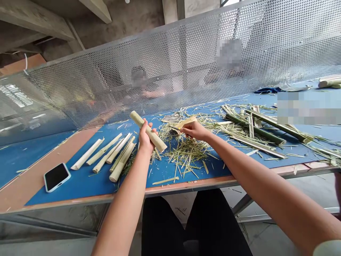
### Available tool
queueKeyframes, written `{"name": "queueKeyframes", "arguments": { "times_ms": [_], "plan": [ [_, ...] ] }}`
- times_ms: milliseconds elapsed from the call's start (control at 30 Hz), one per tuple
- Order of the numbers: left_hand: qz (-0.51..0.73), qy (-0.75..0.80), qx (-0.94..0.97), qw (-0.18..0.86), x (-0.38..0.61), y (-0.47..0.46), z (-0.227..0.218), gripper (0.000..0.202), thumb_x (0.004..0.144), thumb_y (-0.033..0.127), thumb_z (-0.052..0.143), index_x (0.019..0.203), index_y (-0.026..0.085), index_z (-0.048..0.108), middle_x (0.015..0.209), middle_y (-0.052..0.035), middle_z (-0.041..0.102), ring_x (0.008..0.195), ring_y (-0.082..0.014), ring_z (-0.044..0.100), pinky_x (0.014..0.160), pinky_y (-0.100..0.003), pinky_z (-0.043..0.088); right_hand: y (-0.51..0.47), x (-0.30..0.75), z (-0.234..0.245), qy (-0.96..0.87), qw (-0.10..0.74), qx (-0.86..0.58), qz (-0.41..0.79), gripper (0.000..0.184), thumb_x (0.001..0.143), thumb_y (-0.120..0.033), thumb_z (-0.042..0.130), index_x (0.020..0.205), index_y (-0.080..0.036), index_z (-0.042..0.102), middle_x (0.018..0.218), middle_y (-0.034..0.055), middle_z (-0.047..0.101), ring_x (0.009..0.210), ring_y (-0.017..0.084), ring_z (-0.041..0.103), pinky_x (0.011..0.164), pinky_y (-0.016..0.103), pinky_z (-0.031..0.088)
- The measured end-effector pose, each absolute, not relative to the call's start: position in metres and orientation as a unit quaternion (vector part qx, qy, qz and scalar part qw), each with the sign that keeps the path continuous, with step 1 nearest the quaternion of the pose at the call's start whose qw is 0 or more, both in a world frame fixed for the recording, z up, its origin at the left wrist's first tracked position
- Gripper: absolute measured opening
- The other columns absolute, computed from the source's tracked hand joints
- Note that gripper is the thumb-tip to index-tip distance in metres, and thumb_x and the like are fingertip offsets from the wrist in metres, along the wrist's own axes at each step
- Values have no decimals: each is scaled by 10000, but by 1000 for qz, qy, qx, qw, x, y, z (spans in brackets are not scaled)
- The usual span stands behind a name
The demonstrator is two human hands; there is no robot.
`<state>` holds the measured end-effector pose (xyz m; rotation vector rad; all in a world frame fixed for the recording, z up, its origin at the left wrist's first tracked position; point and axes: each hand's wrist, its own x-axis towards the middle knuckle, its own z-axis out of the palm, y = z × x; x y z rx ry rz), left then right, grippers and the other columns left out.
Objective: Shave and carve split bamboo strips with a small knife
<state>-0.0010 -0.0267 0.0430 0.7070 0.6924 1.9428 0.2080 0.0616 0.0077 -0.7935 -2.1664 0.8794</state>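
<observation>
Head view: over the tabletop's near edge, left hand (145, 138), fingers wrapped round a pale cylindrical peeled stalk (159, 143), held it above the blue mat (80, 183). Right hand (194, 131) pinched a tan husk strip (187, 122). Stripping seemingly in hand; the next pull called for a firm grip. Beyond lay long green unpeeled stalks (255, 129).

**Bare forearms, black trousers, one pale sleeve**

Both hands bare: L hand (145, 138) & R hand (194, 131), just beyond the table edge (186, 185). Forearms bare too, wrist to elbow, long & slim where they cross that edge. R upper arm: short sleeve (329, 248), pale grey-green, plain fabric, rounded hem, only a sliver visible well below & right of the table edge. Trousers (213, 227) black, matte, plain, directly under the edge's middle, w/ a narrow gap btw the two legs. L upper arm out of shot, sleeve can't be told.
</observation>
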Motion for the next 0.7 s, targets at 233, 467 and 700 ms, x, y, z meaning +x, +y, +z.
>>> {"name": "queueKeyframes", "arguments": {
  "times_ms": [233, 467, 700],
  "plan": [
    [770, 297, 379, 420, 2, -30, 44, 550, 655, 297, 700, 1170, 286, 507, 691, 83, 472, 478, -37, 479, 478, -184, 377, 62, 208, 7, -832, 324, -311, 325, 371, 845, -461, 510, 751, -131, 653, 579, 31, 605, 442, 86, 491, 448, 224, 382],
    [501, 462, 691, 241, 16, -41, 63, 519, 669, 320, 673, 1157, 235, 515, 769, 29, 591, 521, -88, 507, 511, -240, 401, 68, 206, 11, -818, 305, -367, 322, 334, 878, -394, 459, 714, -152, 621, 581, 17, 609, 443, 83, 478, 453, 215, 351],
    [56, 571, 809, 128, 43, -51, 61, 448, 689, 466, 658, 1081, 257, 598, 958, -61, 658, 817, -242, 612, 693, -344, 446, 80, 211, 15, -810, 328, -409, 264, 354, 926, -364, 421, 653, -166, 529, 570, -8, 585, 464, 73, 459, 458, 198, 289]
  ]
}}
